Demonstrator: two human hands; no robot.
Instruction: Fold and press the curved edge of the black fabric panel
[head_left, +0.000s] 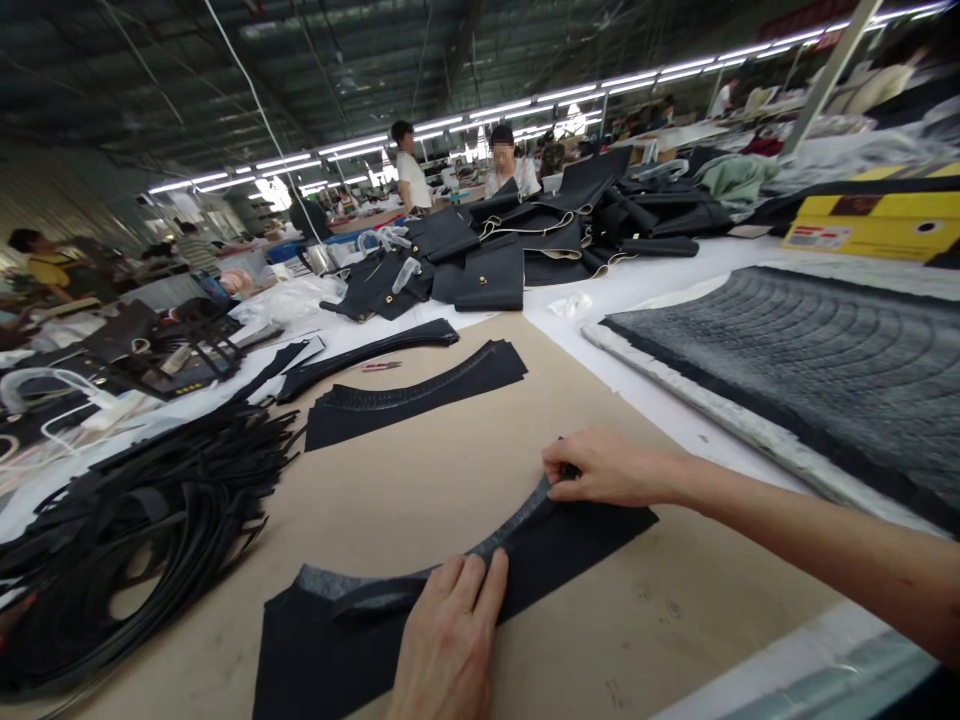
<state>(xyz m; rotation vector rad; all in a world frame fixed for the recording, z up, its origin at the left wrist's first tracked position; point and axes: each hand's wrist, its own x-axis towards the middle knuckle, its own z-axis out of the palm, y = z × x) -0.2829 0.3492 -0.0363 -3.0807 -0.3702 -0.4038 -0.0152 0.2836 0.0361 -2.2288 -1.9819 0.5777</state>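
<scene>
A black fabric piece (322, 640) with a curved upper edge lies on the tan board (420, 480). Along that curve runs a grey strip, with a loose black strip (382, 595) lying partly over it. My left hand (454, 630) rests on the piece at the middle of the curve, its fingers flat on the cloth and the strip. At the right end of the curve, my right hand (592, 468) pinches the black strip between thumb and fingers. Farther back on the board lies a stack of similar curved black pieces (420, 390).
Black strips (150, 530) are heaped at the left. Small red snips (381, 367) lie behind the stack. A pile of black bag parts (487, 270) stands at the back. Grey layered material (810, 350) and a yellow box (862, 225) are at the right. Several people are beyond.
</scene>
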